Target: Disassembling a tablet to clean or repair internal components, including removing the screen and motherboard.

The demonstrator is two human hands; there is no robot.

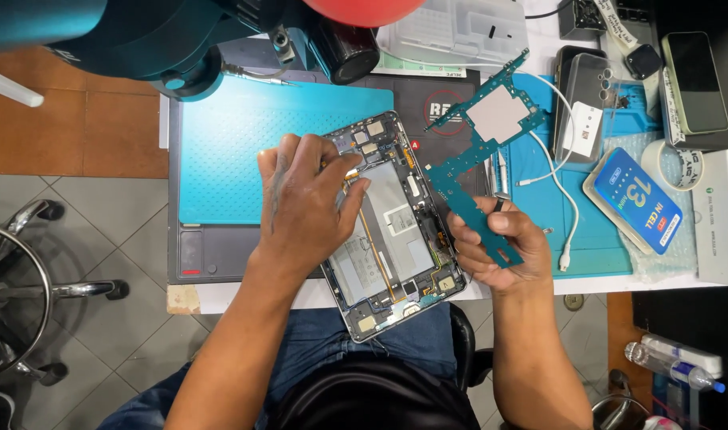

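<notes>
An opened tablet (396, 239) lies tilted on the table's near edge, its grey battery and inner parts showing. My left hand (304, 203) rests on the tablet's left side, fingers pressing near an orange flex cable (350, 177). My right hand (495, 247) grips the lower end of a teal circuit board (487, 131). The board rises up and to the right above the table, a silver shield plate on its upper part.
A teal work mat (244, 143) lies left of the tablet. To the right are a white cable (567, 207), a blue boxed part (635, 199), several phones (694, 80), a tape roll (675, 163) and a white box (722, 215). A microscope (181, 40) hangs overhead. A stool (21, 295) stands at left.
</notes>
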